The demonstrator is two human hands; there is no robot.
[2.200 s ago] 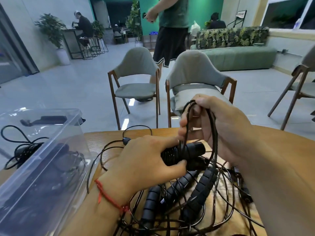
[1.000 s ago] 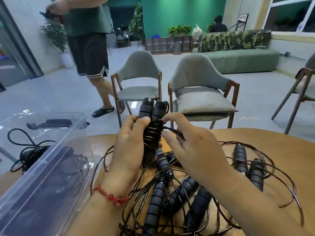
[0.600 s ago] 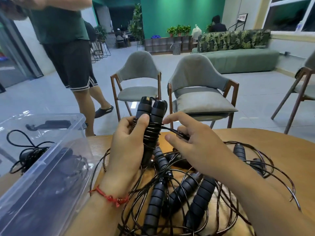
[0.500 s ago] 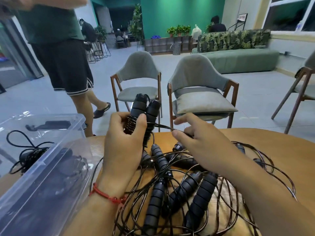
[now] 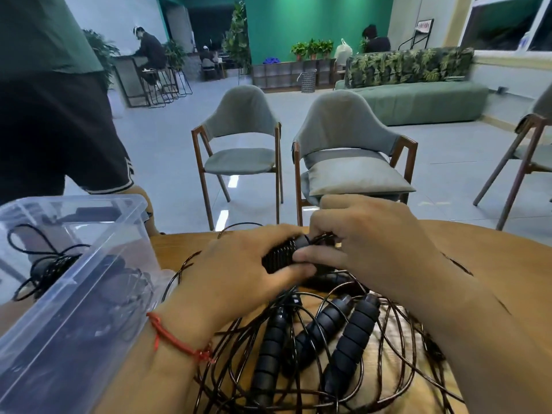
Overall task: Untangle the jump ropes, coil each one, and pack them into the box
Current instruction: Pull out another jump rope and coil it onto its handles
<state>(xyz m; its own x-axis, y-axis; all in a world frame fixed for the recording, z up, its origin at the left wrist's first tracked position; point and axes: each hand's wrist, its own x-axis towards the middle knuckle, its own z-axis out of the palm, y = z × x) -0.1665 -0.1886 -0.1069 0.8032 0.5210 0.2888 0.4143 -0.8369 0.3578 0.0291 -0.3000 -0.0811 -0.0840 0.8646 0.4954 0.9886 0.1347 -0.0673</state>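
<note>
My left hand (image 5: 239, 267) grips a coiled jump rope bundle (image 5: 280, 255), its black handles wrapped in cord and lying sideways just above the pile. My right hand (image 5: 367, 252) pinches the bundle's right end, fingers curled over the cord there. Below both hands lies a tangle of black jump ropes (image 5: 316, 339) with several ribbed handles on the wooden table (image 5: 493, 264). A clear plastic box (image 5: 74, 282) stands at the left with coiled ropes inside.
Two grey chairs (image 5: 349, 150) stand just past the table's far edge, a third at the right. A person in a green shirt and black shorts (image 5: 53, 115) stands close behind the box. Loose cord loops spread toward the table's right side.
The bundle was held upright in my left hand; now it is tipped sideways and lowered toward the pile. My right hand closed onto its end. The standing person stepped nearer the box.
</note>
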